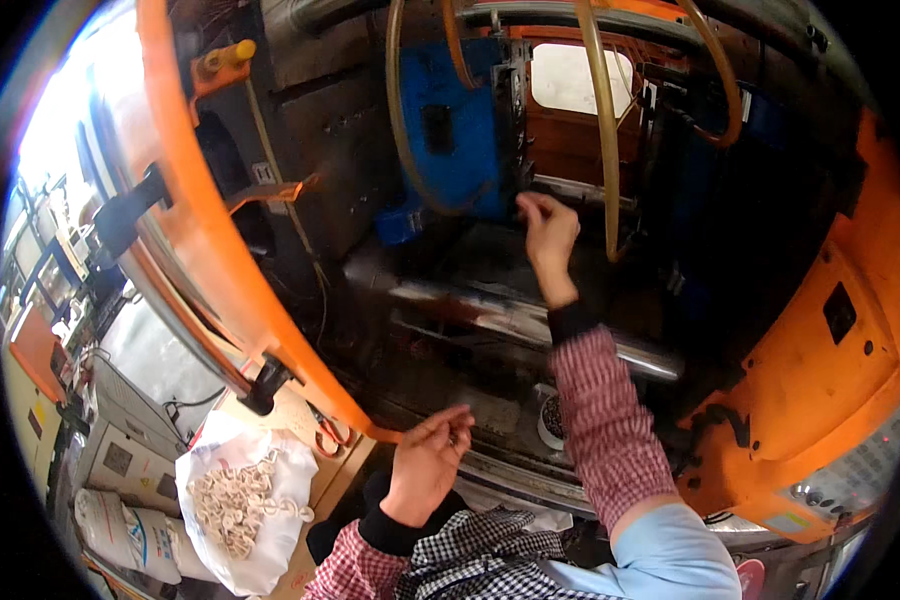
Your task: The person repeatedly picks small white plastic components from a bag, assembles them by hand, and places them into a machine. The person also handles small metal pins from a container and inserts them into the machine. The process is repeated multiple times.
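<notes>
My right hand point(550, 238) reaches forward into an orange machine, beside the dark edge of a blue metal block point(448, 125). Its thumb and fingers are drawn together; what they hold, if anything, is too small to make out. My left hand point(428, 468) is low, by the bottom corner of the orange-framed door point(260, 280). Its fingers are bent and pressed together, with a small dark spot between them that I cannot identify. A white cup point(546, 436) of dark bits stands on the machine's ledge, left of my right forearm.
Hoses point(604, 130) hang near my right hand. A shiny horizontal bar point(490, 312) crosses beneath it. At lower left, a white bag point(288, 560) holds many small off-white looped pieces, beside scissors point(328, 436) with orange handles. An orange panel point(820, 350) stands at the right.
</notes>
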Motion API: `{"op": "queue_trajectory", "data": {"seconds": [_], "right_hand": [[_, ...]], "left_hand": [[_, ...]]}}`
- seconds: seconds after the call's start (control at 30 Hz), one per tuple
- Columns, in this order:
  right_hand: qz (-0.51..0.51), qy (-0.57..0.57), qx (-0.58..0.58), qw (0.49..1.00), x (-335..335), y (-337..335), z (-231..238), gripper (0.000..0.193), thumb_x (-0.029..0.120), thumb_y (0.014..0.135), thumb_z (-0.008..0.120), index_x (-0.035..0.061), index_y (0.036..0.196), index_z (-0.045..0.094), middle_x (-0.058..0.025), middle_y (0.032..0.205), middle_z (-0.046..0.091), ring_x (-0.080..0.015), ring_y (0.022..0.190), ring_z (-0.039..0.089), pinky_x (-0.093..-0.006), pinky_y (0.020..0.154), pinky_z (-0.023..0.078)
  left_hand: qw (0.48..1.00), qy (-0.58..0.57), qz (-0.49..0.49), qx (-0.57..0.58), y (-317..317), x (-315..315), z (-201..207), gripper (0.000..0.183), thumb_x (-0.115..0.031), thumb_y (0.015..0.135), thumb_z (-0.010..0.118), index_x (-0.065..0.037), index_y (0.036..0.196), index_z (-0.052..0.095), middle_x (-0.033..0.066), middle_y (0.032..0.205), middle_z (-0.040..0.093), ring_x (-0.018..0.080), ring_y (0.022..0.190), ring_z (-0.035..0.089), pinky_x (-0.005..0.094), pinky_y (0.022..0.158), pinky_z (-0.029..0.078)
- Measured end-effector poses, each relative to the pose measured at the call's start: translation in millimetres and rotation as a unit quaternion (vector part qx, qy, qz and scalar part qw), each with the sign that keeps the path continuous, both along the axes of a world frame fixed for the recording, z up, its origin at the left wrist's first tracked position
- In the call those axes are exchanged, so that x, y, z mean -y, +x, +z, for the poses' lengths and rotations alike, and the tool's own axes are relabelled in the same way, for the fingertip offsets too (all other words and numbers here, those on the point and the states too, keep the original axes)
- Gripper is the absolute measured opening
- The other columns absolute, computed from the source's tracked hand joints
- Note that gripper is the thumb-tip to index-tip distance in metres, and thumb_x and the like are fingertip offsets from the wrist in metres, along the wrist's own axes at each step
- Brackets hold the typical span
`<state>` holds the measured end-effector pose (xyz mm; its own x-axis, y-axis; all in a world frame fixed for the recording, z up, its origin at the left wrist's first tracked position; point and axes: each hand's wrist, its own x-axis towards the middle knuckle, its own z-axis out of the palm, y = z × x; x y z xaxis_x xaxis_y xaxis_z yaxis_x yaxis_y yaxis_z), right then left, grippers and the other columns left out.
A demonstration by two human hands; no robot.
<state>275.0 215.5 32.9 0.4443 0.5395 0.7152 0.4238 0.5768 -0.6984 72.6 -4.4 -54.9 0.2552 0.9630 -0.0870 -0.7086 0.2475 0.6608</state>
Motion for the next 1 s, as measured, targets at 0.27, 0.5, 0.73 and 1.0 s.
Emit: {"op": "queue_trajectory", "data": {"seconds": [0.27, 0.5, 0.73, 1.0], "right_hand": [[-0.051, -0.117, -0.111, 0.986, -188.9, 44.4, -18.5, 0.023, 0.014, 0.081, 0.066, -0.0040, 0.094, 0.067, -0.0178, 0.093, 0.066, -0.0258, 0.085, 0.062, -0.0392, 0.074, 0.048], [-0.024, -0.074, -0.064, 0.995, -212.4, 47.1, -21.7, 0.019, 0.013, 0.077, 0.066, -0.0021, 0.089, 0.068, -0.0174, 0.079, 0.066, -0.0270, 0.072, 0.062, -0.0355, 0.072, 0.046], [-0.037, -0.058, -0.034, 0.997, -218.8, 45.6, -19.8, 0.017, 0.012, 0.076, 0.066, -0.0038, 0.083, 0.068, -0.0195, 0.078, 0.066, -0.0278, 0.073, 0.064, -0.0351, 0.071, 0.048], [-0.122, -0.094, -0.040, 0.987, -230.5, 51.1, -21.7, 0.021, 0.018, 0.078, 0.068, -0.0026, 0.084, 0.068, -0.0156, 0.079, 0.067, -0.0238, 0.075, 0.064, -0.0353, 0.069, 0.047]], "left_hand": [[0.993, -0.077, 0.023, -0.091, -9.9, 6.2, -6.5, 0.024, -0.015, 0.098, 0.036, 0.004, 0.100, 0.051, 0.0145, 0.088, 0.059, 0.0152, 0.063, 0.049, 0.0262, 0.059, 0.041], [0.992, -0.077, 0.024, -0.098, -9.9, -4.7, -26.9, 0.021, -0.014, 0.097, 0.038, 0.002, 0.097, 0.051, 0.0127, 0.084, 0.059, 0.0144, 0.061, 0.048, 0.0241, 0.056, 0.039], [0.992, -0.089, 0.024, -0.083, -10.5, -7.2, -34.4, 0.024, -0.016, 0.097, 0.038, 0.004, 0.100, 0.051, 0.0144, 0.087, 0.060, 0.0144, 0.062, 0.050, 0.0229, 0.056, 0.039], [0.990, -0.097, 0.034, -0.094, -8.5, -6.1, -27.1, 0.025, -0.016, 0.097, 0.039, 0.005, 0.099, 0.050, 0.0157, 0.087, 0.060, 0.0146, 0.061, 0.047, 0.0239, 0.056, 0.038]]}}
